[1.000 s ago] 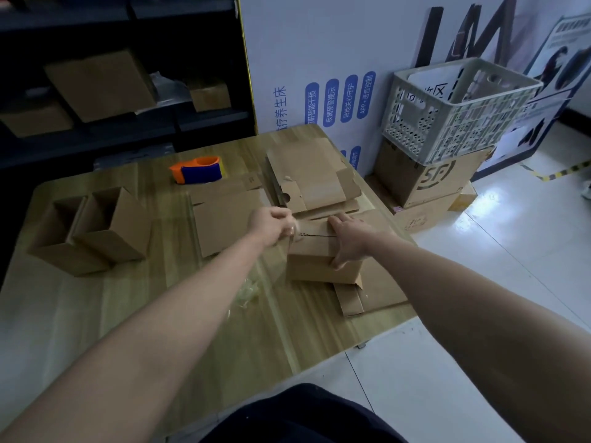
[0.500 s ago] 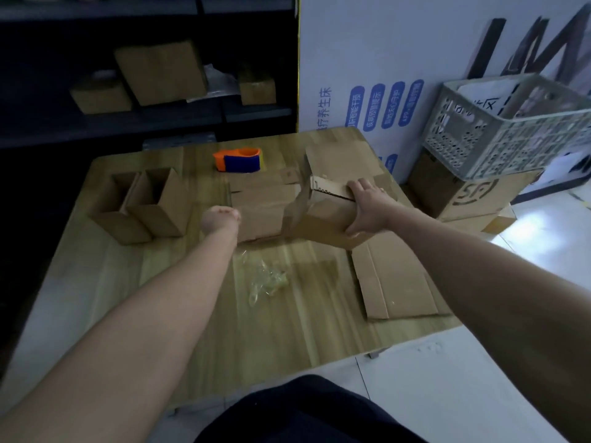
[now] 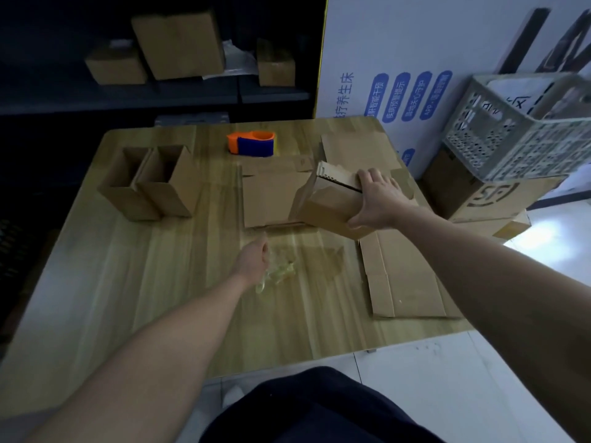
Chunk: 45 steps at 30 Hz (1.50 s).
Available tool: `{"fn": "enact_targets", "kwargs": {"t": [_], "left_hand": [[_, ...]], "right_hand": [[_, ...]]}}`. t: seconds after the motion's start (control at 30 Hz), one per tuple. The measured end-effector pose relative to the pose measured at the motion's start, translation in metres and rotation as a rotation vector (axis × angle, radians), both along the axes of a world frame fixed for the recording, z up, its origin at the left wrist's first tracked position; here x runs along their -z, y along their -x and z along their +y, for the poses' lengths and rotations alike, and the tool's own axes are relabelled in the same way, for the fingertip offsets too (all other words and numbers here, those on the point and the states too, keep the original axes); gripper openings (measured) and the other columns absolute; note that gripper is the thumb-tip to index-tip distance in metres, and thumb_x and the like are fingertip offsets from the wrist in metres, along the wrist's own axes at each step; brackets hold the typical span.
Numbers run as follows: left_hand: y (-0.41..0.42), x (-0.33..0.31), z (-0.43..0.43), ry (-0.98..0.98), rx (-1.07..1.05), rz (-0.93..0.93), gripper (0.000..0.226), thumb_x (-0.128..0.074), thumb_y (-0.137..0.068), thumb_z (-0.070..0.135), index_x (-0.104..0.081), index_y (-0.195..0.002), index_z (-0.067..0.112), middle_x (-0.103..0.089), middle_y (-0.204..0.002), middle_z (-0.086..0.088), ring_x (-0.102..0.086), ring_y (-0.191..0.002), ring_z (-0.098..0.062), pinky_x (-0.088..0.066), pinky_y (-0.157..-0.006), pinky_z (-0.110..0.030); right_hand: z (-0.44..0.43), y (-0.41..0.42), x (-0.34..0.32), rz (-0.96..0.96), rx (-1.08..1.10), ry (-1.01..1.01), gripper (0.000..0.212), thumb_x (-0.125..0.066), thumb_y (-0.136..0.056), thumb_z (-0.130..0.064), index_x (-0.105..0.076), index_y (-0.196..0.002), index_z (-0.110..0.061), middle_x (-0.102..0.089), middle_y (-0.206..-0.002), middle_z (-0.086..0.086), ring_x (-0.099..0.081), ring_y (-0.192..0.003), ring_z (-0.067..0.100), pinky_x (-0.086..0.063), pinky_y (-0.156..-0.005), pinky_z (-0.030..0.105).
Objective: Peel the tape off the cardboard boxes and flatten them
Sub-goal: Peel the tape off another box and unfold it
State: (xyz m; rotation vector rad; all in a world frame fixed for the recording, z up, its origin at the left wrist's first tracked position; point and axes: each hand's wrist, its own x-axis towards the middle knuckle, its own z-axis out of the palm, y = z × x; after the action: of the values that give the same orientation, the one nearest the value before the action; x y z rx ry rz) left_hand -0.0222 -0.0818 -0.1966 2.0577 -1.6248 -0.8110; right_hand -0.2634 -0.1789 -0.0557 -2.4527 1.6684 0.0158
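Left hand (image 3: 254,259) has swung off the box down to the wad of peeled tape (image 3: 279,273), well this side of the tape dispenser (image 3: 251,143). Its fingers are curled, but whether its grip has tape cannot be told. Right hand (image 3: 377,203) clamps the box (image 3: 329,212), tilted off the desk (image 3: 160,282), right of the dispenser. Strip gone, so flattening looks next.

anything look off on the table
Only a crumpled wad of peeled clear tape lies loose on the table by the left hand; the box in the right hand has a ragged top flap.
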Motion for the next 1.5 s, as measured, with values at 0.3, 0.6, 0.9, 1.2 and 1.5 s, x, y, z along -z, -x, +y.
{"fn": "enact_targets", "kwargs": {"t": [0.3, 0.6, 0.9, 1.2, 1.5], "left_hand": [[0.0, 0.012, -0.002, -0.329, -0.063, 0.192, 0.036, -0.061, -0.085, 0.0, -0.061, -0.12, 0.01, -0.059, -0.121, -0.005, -0.055, -0.112, -0.018, -0.042, -0.086, -0.019], [-0.018, -0.016, -0.012, -0.312, -0.291, 0.211, 0.05, -0.056, -0.091, 0.005, -0.036, -0.136, 0.004, -0.054, -0.127, -0.018, -0.062, -0.105, -0.033, -0.055, -0.08, -0.037], [0.008, -0.094, -0.043, 0.071, -0.136, 0.369, 0.029, -0.055, -0.093, 0.036, -0.056, -0.113, 0.015, -0.058, -0.109, 0.0, -0.058, -0.098, -0.019, -0.052, -0.089, -0.037], [0.023, -0.086, -0.044, -0.074, -0.189, 0.485, 0.036, -0.06, -0.088, 0.045, -0.054, -0.079, 0.011, -0.063, -0.092, -0.006, -0.064, -0.092, -0.026, -0.057, -0.083, -0.043], [0.026, -0.1, -0.05, -0.124, -0.297, 0.759, 0.045, -0.065, -0.081, -0.003, -0.051, -0.115, 0.024, -0.054, -0.116, -0.004, -0.056, -0.106, -0.027, -0.051, -0.092, -0.049]], "right_hand": [[-0.004, -0.008, 0.004, -0.036, -0.029, -0.035, 0.102, -0.082, -0.06, -0.043, -0.028, -0.141, -0.012, -0.038, -0.133, 0.008, -0.039, -0.125, 0.029, -0.029, -0.109, 0.042], [-0.003, -0.04, 0.015, 0.005, -0.033, -0.097, 0.103, -0.083, -0.058, -0.047, -0.029, -0.139, -0.012, -0.037, -0.136, 0.008, -0.038, -0.127, 0.03, -0.034, -0.108, 0.045], [0.01, -0.051, 0.034, -0.03, 0.029, -0.294, 0.111, -0.077, -0.07, -0.052, -0.011, -0.151, -0.015, -0.016, -0.153, 0.008, -0.014, -0.141, 0.034, -0.026, -0.113, 0.049], [0.015, -0.03, 0.037, -0.347, 0.175, -0.365, 0.081, -0.06, -0.088, -0.05, -0.023, -0.151, -0.016, -0.021, -0.153, 0.012, -0.035, -0.136, 0.033, -0.033, -0.109, 0.042], [0.008, -0.021, 0.028, -0.459, 0.225, -0.297, 0.041, -0.062, -0.09, -0.036, -0.058, -0.121, -0.01, -0.062, -0.111, 0.008, -0.059, -0.098, 0.022, -0.051, -0.08, 0.03]]}}
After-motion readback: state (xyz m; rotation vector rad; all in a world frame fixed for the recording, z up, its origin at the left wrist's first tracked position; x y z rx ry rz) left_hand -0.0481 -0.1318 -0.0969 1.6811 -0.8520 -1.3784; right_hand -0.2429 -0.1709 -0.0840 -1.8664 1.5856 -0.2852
